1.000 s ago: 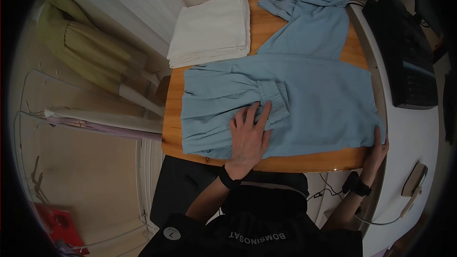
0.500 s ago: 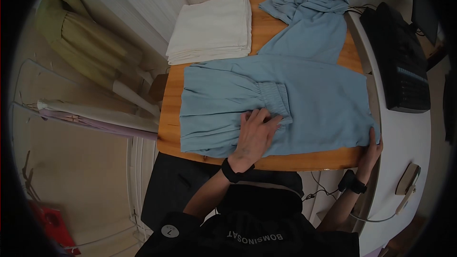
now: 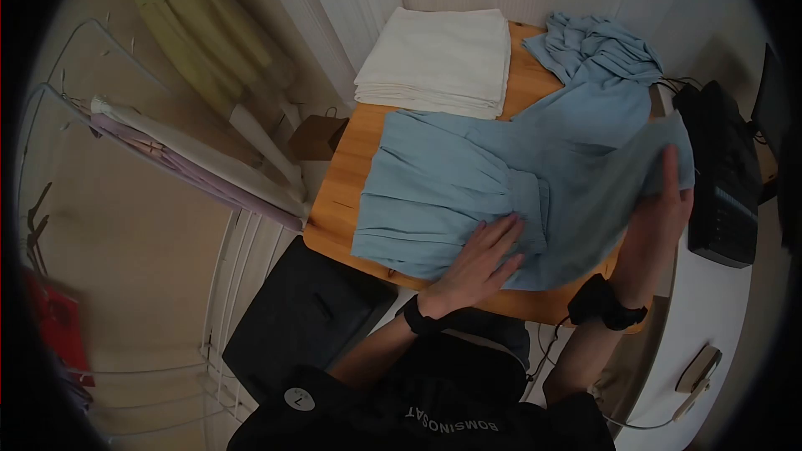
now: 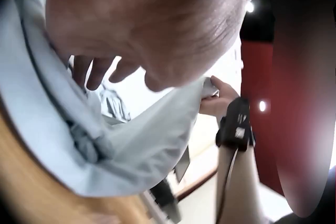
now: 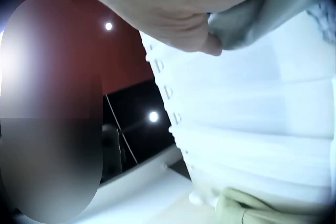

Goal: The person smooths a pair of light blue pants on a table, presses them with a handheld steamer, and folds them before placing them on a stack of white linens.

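A light blue garment [image 3: 451, 192] lies on the wooden table, with a gathered, ribbed band [image 3: 528, 209] folded over its middle. My left hand [image 3: 480, 263] rests on the cloth beside that band, fingers extended. At the right, my right hand [image 3: 664, 209] grips the garment's end and holds it up off the table, so the fabric slopes down toward the band. In the left wrist view, the raised cloth [image 4: 152, 145] hangs from the right hand's fingers [image 4: 220, 90]. The right wrist view shows cloth [image 5: 244, 22] pinched between thumb and fingers.
A stack of folded white cloth [image 3: 439, 58] sits at the back left of the wooden table [image 3: 330, 221]. A bunched blue part [image 3: 597, 50] lies at the back right. A black keyboard-like device [image 3: 718, 200] stands on the white desk [image 3: 710, 309]. A clothes rack [image 3: 209, 175] is at left.
My right hand has lifted the garment's right end from the table edge, up and inward. My left hand's fingers, bent half a second ago, now lie flatter on the cloth. The head view has shifted.
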Tool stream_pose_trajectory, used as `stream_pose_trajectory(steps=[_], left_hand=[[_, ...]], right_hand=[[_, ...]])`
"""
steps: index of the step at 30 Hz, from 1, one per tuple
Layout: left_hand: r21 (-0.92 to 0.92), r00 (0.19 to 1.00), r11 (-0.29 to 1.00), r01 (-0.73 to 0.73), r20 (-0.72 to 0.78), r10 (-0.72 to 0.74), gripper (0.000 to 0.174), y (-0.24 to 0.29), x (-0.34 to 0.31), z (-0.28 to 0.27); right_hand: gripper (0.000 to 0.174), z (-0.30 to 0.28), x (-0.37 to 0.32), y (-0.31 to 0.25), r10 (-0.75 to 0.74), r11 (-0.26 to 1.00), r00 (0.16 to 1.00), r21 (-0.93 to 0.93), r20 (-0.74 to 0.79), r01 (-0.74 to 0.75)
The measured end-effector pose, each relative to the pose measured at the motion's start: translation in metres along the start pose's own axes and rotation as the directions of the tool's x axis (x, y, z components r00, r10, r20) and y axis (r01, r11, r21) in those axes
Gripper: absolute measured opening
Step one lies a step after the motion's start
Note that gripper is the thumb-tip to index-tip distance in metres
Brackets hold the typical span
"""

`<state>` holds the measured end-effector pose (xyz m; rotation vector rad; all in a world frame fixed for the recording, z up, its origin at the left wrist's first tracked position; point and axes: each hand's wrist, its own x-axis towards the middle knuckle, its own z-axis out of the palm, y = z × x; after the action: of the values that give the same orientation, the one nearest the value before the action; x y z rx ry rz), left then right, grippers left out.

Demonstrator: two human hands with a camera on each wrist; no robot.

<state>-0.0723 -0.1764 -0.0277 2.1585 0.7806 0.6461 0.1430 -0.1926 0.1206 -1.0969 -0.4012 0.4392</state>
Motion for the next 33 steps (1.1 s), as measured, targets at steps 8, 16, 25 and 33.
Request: stream_pose_trajectory(steps=[8, 16, 25, 33], left_hand=[[-0.881, 0.559, 0.47, 0.047, -0.367, -0.744, 0.047, -0.047, -0.074, -0.11], [0.207, 0.709, 0.78, 0.591, -0.594, -0.38, 0.044, -0.063, -0.091, -0.099], [0.233, 0.881, 0.876, 0.422, -0.335, -0.335, 0.03, -0.063, -0.125, -0.12], [0.247, 0.744, 0.922, 0.298, -0.665, -0.062, 0.025, -0.055, -0.123, -0.094]], right_hand=[[0.024, 0.099, -0.173, 0.158, 0.242, 0.623, 0.377, -0.442, 0.894, 0.646], [0.039, 0.014, -0.156, 0.143, 0.185, 0.496, 0.302, -0.355, 0.935, 0.792], [0.043, -0.014, -0.151, 0.159, 0.071, 0.592, 0.476, -0.422, 0.876, 0.687], [0.028, -0.022, -0.14, 0.134, 0.049, 0.692, 0.456, -0.36, 0.889, 0.626]])
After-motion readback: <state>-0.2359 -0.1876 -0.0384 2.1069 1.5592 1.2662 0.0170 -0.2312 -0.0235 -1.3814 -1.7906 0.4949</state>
